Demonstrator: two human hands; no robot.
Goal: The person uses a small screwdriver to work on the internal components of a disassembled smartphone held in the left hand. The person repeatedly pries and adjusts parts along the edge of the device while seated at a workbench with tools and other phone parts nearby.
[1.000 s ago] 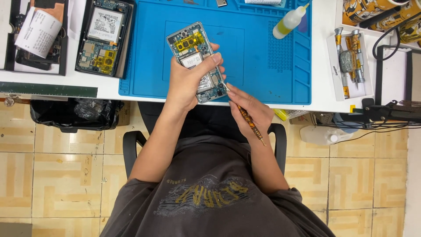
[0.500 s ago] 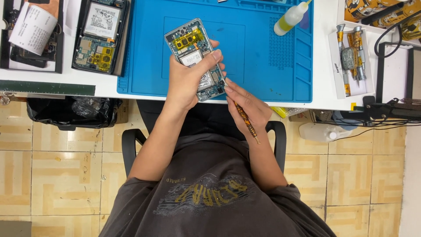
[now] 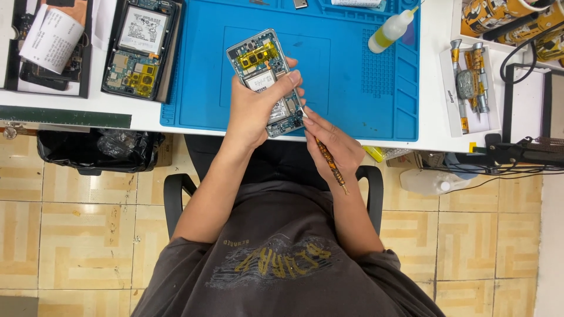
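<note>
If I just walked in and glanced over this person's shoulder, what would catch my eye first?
Most likely the opened phone with its back off, held by the left hand over the bright blue mat. The right hand holds a thin screwdriver with its tip at the phone's lower edge. A second opened phone lies at the mat's left edge, and a small yellow bottle at its upper right.

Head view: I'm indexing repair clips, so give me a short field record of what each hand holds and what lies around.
left hand: holds opened phone, back cover off, above blue mat
right hand: holds thin tool, tip at the phone's lower right edge
on mat: squeeze bottle, yellowish liquid
left of mat: second opened phone
right of mat: tray of screwdrivers
</note>
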